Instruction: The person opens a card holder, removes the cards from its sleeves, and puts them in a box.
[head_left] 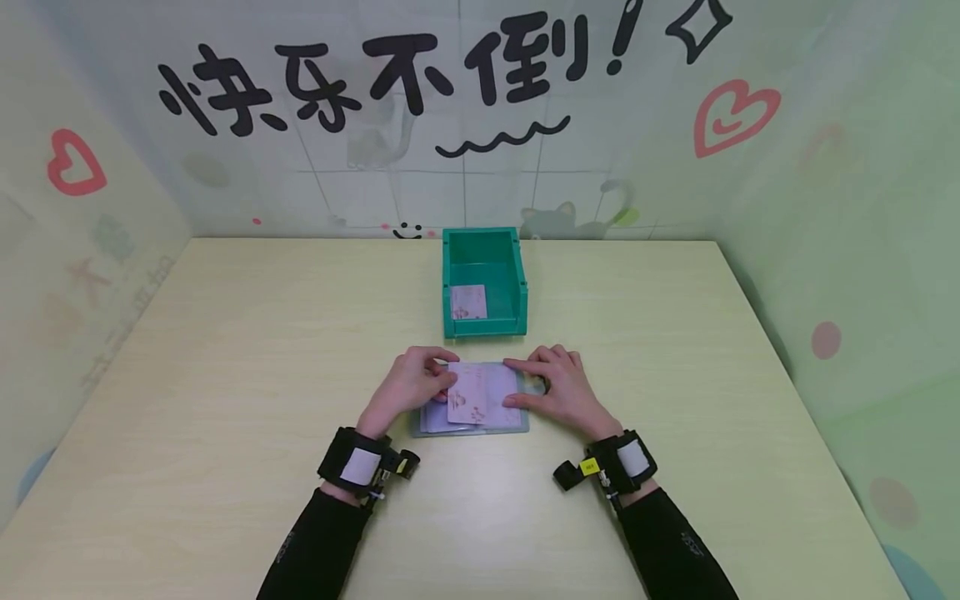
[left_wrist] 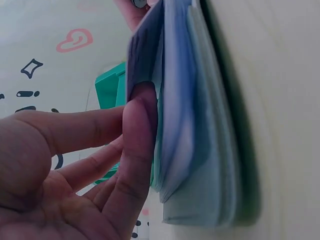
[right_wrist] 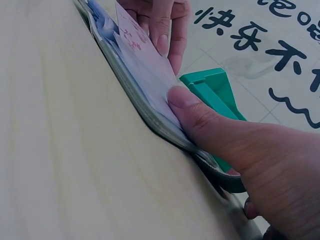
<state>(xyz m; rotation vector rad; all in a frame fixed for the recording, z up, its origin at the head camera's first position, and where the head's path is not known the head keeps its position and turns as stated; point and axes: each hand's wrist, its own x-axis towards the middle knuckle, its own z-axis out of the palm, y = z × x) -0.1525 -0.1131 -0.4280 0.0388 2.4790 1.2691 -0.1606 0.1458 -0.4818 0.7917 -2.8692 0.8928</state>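
Observation:
A small pink printed card (head_left: pixel 468 393) stands partly raised over an open booklet (head_left: pixel 504 390) with pale lilac pages and a grey-blue cover. My left hand (head_left: pixel 422 379) pinches the card's left edge between thumb and finger; in the left wrist view a gap shows between card (left_wrist: pixel 142 57) and pages. On the booklet's right side rests my right hand (head_left: pixel 558 385), thumb and index finger spread apart. Its thumb (right_wrist: pixel 185 100) presses the page in the right wrist view. The other right fingers are mostly hidden there.
A green open-front bin (head_left: pixel 483 328) stands just behind the booklet, with a similar pink card (head_left: pixel 468 302) inside it. The pale wooden table (head_left: pixel 225 375) meets printed curtains (head_left: pixel 300 183) at the back and both sides.

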